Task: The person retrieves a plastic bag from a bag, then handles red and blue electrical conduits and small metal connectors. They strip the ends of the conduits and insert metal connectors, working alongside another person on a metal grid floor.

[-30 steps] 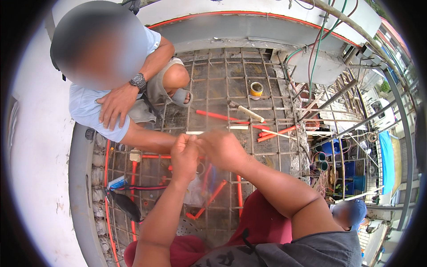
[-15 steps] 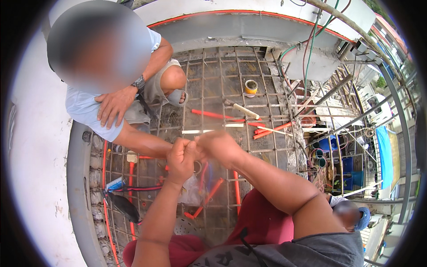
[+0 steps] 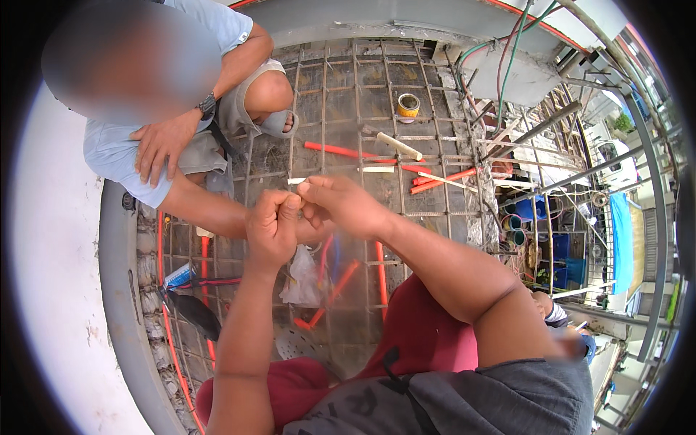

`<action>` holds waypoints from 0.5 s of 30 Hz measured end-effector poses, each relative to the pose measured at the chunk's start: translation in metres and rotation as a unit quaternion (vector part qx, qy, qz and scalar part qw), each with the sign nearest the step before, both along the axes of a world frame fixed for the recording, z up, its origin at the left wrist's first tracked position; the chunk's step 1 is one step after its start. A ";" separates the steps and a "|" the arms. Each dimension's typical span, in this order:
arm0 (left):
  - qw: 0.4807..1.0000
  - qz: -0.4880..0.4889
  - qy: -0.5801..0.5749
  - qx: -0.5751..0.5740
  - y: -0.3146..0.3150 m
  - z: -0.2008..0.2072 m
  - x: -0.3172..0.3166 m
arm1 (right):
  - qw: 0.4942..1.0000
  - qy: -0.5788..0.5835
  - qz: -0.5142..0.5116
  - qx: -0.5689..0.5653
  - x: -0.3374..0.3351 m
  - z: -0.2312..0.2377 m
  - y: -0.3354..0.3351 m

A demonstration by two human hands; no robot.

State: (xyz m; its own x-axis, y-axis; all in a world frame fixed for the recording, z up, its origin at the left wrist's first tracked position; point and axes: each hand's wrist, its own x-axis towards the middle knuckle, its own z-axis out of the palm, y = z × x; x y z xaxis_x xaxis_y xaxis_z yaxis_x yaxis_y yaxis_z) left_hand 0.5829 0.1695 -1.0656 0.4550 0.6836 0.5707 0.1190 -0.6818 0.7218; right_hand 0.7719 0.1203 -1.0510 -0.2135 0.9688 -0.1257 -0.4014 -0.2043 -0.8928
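Note:
My left hand is a closed fist, thumb on top, held up in front of me. Close against its thumb, my right hand pinches with thumb and fingertips. Whatever is between the fingers is too small or hidden to make out. A co-worker's forearm reaches in from the left and passes behind my left hand, which hides that person's hand. Below my hands, a clear plastic bag lies on the rebar grid, beside a bent orange pipe.
A co-worker crouches at the left by a white wall. Beyond my hands lie orange pipes, a brush with a pale handle and a yellow can. Green and red hoses hang at the right, near blue containers.
The whole view has shifted, so the surroundings sit higher in it. My right hand, blurred before, is now sharper and still meets my left. The co-worker's pose looks much the same.

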 end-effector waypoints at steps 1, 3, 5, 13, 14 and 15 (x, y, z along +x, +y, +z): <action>1.000 0.003 0.000 -0.004 0.000 0.002 0.000 | 1.000 -0.011 -0.002 0.020 -0.001 0.000 0.002; 1.000 0.008 0.012 0.002 -0.001 0.004 -0.003 | 1.000 -0.009 0.019 0.008 -0.002 -0.002 0.005; 1.000 0.004 0.023 0.021 -0.001 0.004 -0.008 | 0.999 0.014 0.029 -0.008 -0.005 -0.006 0.005; 0.990 -0.051 0.129 -0.011 0.009 -0.014 0.015 | 0.994 0.068 0.056 -0.070 0.038 -0.032 0.005; 0.982 -0.108 0.051 -0.149 -0.001 -0.019 0.027 | 0.995 0.049 0.065 -0.064 0.049 -0.032 0.002; 0.968 -0.129 0.051 -0.209 -0.004 -0.015 0.033 | 0.997 0.009 0.039 -0.069 0.057 -0.031 -0.004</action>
